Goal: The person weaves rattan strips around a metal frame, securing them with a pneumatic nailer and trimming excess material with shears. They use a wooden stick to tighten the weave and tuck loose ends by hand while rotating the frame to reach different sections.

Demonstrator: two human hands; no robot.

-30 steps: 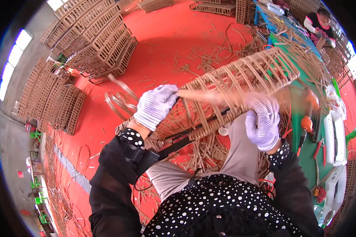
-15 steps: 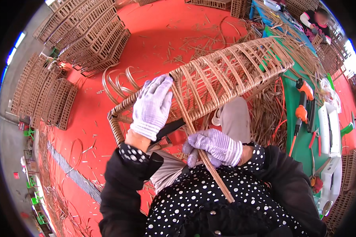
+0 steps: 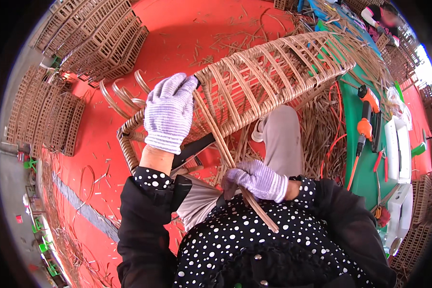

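Note:
A long brown woven basket (image 3: 257,105) with an open lattice slants across the middle, its far end toward the upper right. My left hand (image 3: 170,113), in a pale lilac knit glove, is wrapped over the near part of its rim by a dark bare patch of frame. From that spot a pair of flat brown weaving strips (image 3: 218,139) runs down toward me. My gloved right hand (image 3: 258,180) is closed round these strips, and their loose ends poke out below it against my dotted clothes. Curled strips (image 3: 122,96) loop out beyond my left hand.
On the green bench (image 3: 357,168) at right lie an orange-and-black power tool (image 3: 367,113), red-handled pliers (image 3: 379,161) and white boxes (image 3: 397,149). Finished-looking baskets (image 3: 93,41) stand stacked at upper left. Strip scraps litter the red floor. Another person (image 3: 381,21) sits at upper right.
The basket and my left hand have shifted a little left and upward in view. My right hand stays on the strips, its fingers now closed more tightly.

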